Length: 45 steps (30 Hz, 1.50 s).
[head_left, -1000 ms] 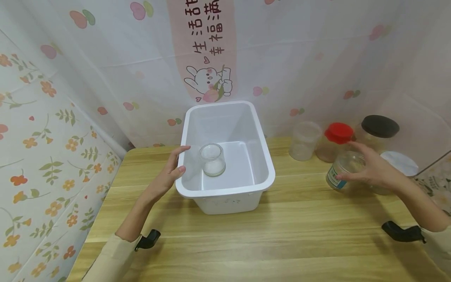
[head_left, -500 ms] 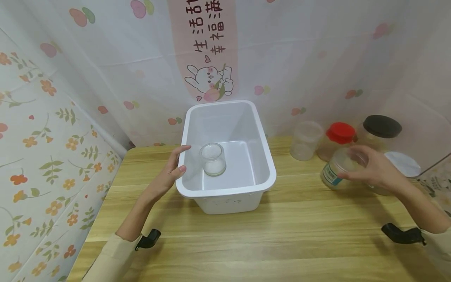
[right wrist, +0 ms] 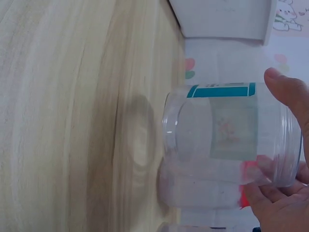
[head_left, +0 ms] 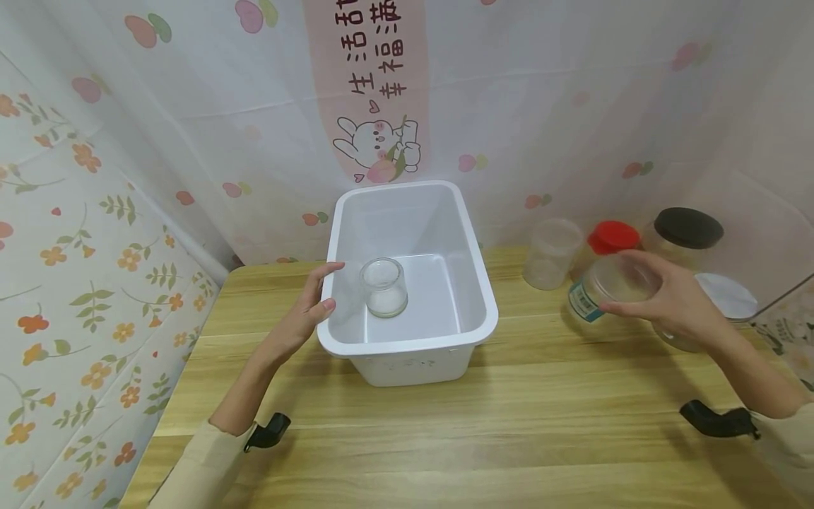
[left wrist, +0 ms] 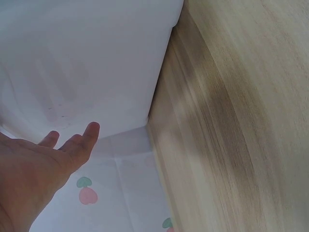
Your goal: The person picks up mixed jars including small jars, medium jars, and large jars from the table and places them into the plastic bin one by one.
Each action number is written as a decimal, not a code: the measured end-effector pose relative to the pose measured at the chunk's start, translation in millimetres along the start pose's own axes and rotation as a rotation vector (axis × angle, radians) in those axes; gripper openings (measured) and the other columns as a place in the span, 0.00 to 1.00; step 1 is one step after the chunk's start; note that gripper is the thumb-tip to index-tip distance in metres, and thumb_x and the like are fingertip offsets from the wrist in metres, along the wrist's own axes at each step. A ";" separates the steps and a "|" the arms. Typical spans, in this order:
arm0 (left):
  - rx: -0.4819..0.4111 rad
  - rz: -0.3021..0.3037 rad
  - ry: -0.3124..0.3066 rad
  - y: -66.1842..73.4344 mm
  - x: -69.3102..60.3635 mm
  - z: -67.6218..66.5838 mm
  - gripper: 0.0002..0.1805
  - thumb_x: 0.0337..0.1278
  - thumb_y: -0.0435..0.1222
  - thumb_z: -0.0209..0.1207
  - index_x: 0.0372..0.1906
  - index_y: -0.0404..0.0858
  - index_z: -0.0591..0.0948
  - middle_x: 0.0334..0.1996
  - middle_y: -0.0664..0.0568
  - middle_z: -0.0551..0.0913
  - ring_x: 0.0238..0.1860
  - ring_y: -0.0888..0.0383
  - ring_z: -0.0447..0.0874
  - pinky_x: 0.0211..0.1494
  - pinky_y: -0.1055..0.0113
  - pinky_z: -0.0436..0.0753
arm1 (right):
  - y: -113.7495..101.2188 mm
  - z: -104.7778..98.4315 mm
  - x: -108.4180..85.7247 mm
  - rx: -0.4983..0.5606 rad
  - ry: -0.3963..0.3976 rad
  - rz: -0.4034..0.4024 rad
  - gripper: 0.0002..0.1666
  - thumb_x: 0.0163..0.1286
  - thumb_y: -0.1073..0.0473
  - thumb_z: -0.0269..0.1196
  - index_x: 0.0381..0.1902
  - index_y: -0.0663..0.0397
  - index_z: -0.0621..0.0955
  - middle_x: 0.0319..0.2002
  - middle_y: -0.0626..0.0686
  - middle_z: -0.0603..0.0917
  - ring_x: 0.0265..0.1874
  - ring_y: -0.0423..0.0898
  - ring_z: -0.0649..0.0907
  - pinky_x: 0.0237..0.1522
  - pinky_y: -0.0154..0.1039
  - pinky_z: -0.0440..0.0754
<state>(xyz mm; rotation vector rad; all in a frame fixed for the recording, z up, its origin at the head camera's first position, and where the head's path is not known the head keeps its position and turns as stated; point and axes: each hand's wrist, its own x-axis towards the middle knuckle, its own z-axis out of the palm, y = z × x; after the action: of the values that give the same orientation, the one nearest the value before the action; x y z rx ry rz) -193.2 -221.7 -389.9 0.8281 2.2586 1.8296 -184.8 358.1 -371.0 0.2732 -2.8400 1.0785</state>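
Above the table (head_left: 509, 438), the right hand (head_left: 680, 300) grips a clear jar (head_left: 613, 281), partly hiding a red-lidded jar (head_left: 613, 236); the left hand (head_left: 302, 311), loosely spread, lies at the tub (head_left: 407, 348)'s rim

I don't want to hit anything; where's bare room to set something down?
Bare: the wooden tabletop in front of the white rectangular plastic tub, between the cream sleeves; also the tub's floor right of its clear round jar. Crowded: the far right, where the right grip holds a clear teal-labelled jar near the red-lidded jar and black-lidded jar.
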 end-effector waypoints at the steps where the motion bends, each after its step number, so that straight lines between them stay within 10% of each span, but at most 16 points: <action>1: -0.002 0.000 0.000 -0.2 -0.1 0.0 0.36 0.73 0.50 0.51 0.77 0.45 0.52 0.72 0.40 0.51 0.63 0.38 0.59 0.53 0.56 0.79 | -1.2 0.5 0.3 0.004 0.002 -0.003 0.59 0.51 0.51 0.83 0.75 0.59 0.66 0.70 0.69 0.67 0.64 0.72 0.67 0.59 0.73 0.59; 6: -0.007 0.006 -0.002 -1.0 -0.5 -0.1 0.36 0.73 0.50 0.50 0.77 0.45 0.51 0.72 0.40 0.51 0.64 0.36 0.59 0.53 0.53 0.78 | -7.1 3.9 2.1 0.024 0.018 -0.017 0.58 0.51 0.52 0.83 0.75 0.57 0.66 0.70 0.67 0.68 0.64 0.69 0.67 0.60 0.71 0.59; 13: -0.009 0.013 -0.002 0.3 0.6 0.7 0.37 0.73 0.51 0.51 0.76 0.44 0.51 0.73 0.40 0.50 0.64 0.36 0.58 0.53 0.57 0.78 | -10.4 11.1 6.2 0.084 0.021 -0.044 0.56 0.52 0.56 0.82 0.75 0.53 0.68 0.68 0.59 0.71 0.63 0.60 0.70 0.52 0.22 0.61; 16: -0.006 0.007 -0.001 1.2 0.9 0.9 0.38 0.73 0.54 0.52 0.76 0.44 0.51 0.73 0.38 0.49 0.64 0.36 0.58 0.53 0.57 0.78 | -12.1 12.1 8.1 0.083 0.005 -0.036 0.56 0.53 0.54 0.82 0.76 0.52 0.66 0.69 0.59 0.70 0.64 0.61 0.70 0.53 0.22 0.62; 23: -0.010 0.002 -0.001 0.4 1.2 0.7 0.37 0.73 0.52 0.51 0.76 0.44 0.51 0.73 0.33 0.47 0.65 0.30 0.55 0.55 0.44 0.76 | -18.9 12.9 12.7 0.066 -0.024 -0.019 0.57 0.53 0.51 0.81 0.77 0.52 0.65 0.69 0.59 0.69 0.65 0.60 0.68 0.62 0.57 0.64; 31: -0.008 0.012 0.004 -3.0 1.0 0.6 0.36 0.73 0.51 0.51 0.76 0.43 0.51 0.72 0.31 0.48 0.63 0.29 0.56 0.55 0.43 0.77 | -25.4 13.9 15.8 0.071 -0.048 -0.030 0.57 0.54 0.50 0.81 0.77 0.50 0.65 0.69 0.57 0.70 0.65 0.59 0.71 0.47 0.19 0.63; 45: -0.015 0.010 0.001 -0.8 0.9 1.6 0.35 0.74 0.49 0.50 0.76 0.44 0.51 0.71 0.35 0.51 0.62 0.31 0.58 0.53 0.54 0.79 | -35.4 16.3 19.9 0.135 -0.090 0.012 0.61 0.55 0.49 0.80 0.79 0.54 0.60 0.72 0.59 0.67 0.68 0.61 0.66 0.62 0.70 0.61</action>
<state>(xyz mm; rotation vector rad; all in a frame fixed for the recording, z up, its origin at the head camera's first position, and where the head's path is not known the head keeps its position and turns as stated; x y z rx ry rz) -193.5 -219.9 -390.9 0.8379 2.2426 1.8500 -197.6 318.6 -357.2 0.3235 -2.8536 1.2954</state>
